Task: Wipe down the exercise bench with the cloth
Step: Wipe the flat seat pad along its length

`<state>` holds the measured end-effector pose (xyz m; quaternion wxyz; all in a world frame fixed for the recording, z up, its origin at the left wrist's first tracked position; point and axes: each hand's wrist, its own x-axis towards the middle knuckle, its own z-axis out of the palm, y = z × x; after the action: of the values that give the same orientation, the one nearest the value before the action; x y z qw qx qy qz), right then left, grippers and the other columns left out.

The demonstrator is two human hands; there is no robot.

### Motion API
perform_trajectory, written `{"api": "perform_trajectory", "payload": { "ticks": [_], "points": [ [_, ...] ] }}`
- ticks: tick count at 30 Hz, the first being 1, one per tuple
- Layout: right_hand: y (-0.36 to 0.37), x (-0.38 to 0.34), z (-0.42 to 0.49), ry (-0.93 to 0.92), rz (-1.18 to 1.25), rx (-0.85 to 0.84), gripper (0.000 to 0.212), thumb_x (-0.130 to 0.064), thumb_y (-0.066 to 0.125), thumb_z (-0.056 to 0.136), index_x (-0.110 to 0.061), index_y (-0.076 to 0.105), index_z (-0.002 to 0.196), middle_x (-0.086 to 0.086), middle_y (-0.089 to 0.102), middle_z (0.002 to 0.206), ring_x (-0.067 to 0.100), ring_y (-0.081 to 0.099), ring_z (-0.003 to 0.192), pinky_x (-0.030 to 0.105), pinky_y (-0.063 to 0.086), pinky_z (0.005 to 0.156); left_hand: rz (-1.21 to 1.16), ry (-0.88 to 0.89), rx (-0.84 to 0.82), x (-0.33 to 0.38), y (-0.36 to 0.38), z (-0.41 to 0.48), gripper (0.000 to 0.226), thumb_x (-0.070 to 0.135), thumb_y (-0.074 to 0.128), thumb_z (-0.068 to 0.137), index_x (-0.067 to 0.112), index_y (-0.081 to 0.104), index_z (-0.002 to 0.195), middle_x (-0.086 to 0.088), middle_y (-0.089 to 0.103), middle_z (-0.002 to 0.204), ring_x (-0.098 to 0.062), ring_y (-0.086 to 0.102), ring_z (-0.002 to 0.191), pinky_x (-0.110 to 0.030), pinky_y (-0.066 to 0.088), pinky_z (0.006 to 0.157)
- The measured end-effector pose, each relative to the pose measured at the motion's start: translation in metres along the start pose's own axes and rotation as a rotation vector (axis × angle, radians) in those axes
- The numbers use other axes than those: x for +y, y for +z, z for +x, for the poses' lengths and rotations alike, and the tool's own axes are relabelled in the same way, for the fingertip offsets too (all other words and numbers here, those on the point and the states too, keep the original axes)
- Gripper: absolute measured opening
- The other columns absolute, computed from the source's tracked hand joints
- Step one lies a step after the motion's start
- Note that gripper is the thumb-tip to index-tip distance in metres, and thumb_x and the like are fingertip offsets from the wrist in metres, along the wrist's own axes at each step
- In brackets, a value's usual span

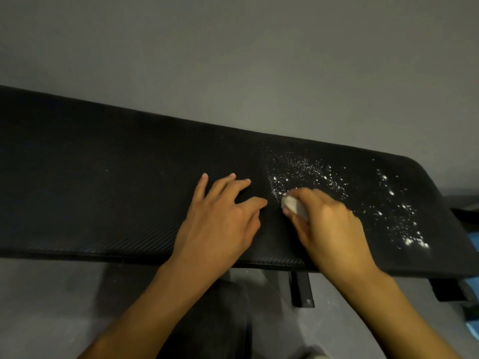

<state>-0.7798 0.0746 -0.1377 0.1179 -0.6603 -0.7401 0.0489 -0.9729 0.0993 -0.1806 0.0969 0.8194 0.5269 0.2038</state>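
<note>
- Behind everything, a plain grey wall [233,47] fills the upper part of the view.
- Across the middle runs the black exercise bench [103,177]. Its pad is ribbed with fine diagonal lines and reaches from the left edge to a rounded end on the right.
- Under the bench lies a grey floor [51,307], with a black metal leg [302,288] coming down from the pad's near edge.
- Two bare forearms come up from the bottom of the view onto the pad.
- The left hand [220,218] lies flat on the pad near its middle, fingers straight and spread, holding nothing.
- The right hand [329,224] sits just beside it, to the right. Its fingers are curled round a small white cloth [293,204] and press it against the pad.
- Only a wad of the cloth shows, poking out past the fingertips and touching the bench surface.
- White powder specks [311,174] are scattered over the right part of the pad, from just beyond the cloth out to the rounded end. They gather more thickly near the front right edge.
- Something blue [473,244] shows at the far right below the bench; I cannot tell what it is.
</note>
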Motion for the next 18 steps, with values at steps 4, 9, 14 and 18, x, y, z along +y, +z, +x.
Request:
{"api": "perform_trajectory", "payload": {
  "ticks": [4, 9, 14, 18],
  "points": [
    [-0.014, -0.004, -0.028, -0.019, 0.035, -0.129, 0.026, -0.057, 0.045, 0.094, -0.042, 0.054, 0.113, -0.016, 0.061, 0.102, 0.016, 0.066, 0.09, 0.045, 0.056, 0.069, -0.001, -0.003, 0.007, 0.0, 0.002, 0.002, 0.042, 0.044, 0.037, 0.093, 0.037, 0.07, 0.118, -0.003, 0.061, 0.137, -0.025, 0.048, 0.137, -0.064, 0.031, 0.115],
    [0.0, -0.002, 0.014, 0.106, -0.027, 0.014, 0.032, -0.052, 0.046, 0.096, -0.032, 0.059, 0.117, -0.004, 0.066, 0.107, 0.027, 0.067, 0.092, 0.049, 0.056, 0.074, 0.013, 0.014, 0.011, -0.002, 0.005, 0.001, 0.041, 0.043, 0.038, 0.094, 0.036, 0.07, 0.119, -0.004, 0.06, 0.14, -0.026, 0.047, 0.139, -0.065, 0.031, 0.114],
    [0.003, -0.012, 0.007, 0.035, 0.065, 0.005, 0.026, -0.044, 0.053, 0.097, -0.03, 0.062, 0.116, -0.005, 0.066, 0.104, 0.024, 0.067, 0.09, 0.048, 0.057, 0.072, 0.015, 0.017, 0.022, -0.002, 0.006, 0.0, 0.041, 0.042, 0.038, 0.093, 0.035, 0.07, 0.119, -0.005, 0.061, 0.139, -0.026, 0.048, 0.138, -0.065, 0.031, 0.114],
    [-0.005, -0.005, -0.002, 0.052, 0.029, -0.042, 0.026, -0.052, 0.051, 0.094, -0.038, 0.059, 0.115, -0.011, 0.064, 0.104, 0.021, 0.067, 0.091, 0.047, 0.057, 0.073, 0.029, 0.011, 0.04, -0.002, 0.006, 0.0, 0.04, 0.042, 0.039, 0.095, 0.035, 0.07, 0.118, -0.004, 0.061, 0.138, -0.025, 0.048, 0.138, -0.064, 0.032, 0.114]
  ]
}}
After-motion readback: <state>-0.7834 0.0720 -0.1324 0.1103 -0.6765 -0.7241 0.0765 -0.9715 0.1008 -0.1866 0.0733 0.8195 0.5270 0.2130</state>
